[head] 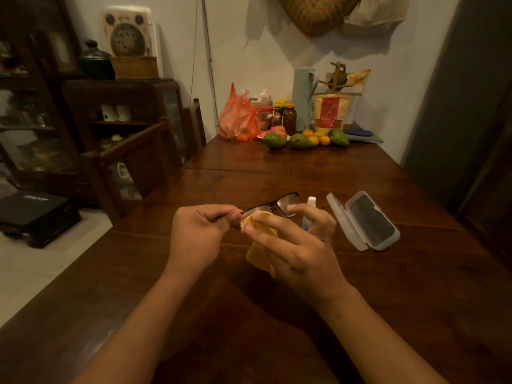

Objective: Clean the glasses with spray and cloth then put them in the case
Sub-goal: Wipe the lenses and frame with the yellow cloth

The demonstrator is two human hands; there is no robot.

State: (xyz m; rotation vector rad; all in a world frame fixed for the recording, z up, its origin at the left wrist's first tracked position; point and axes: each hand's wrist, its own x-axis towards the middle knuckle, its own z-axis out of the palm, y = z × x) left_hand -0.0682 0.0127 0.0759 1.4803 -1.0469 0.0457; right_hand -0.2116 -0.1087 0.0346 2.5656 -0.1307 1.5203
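Observation:
Black-framed glasses [286,202] are held above the wooden table [304,167]. My left hand [199,231] pinches the frame at its left end. My right hand [296,242] pinches a yellow cloth [259,256] around the left lens, with the cloth's tail hanging below the palm. A small spray bottle [310,202] with a white cap stands just behind my right hand, partly hidden by the fingers. The clear plastic case [363,220] lies open on the table to the right, its dark lining showing.
At the table's far end sit an orange plastic bag [239,117], brown jars, avocados [274,140], oranges and a pale jug [303,98]. Wooden chairs [138,159] stand along the left side, with a dark cabinet behind.

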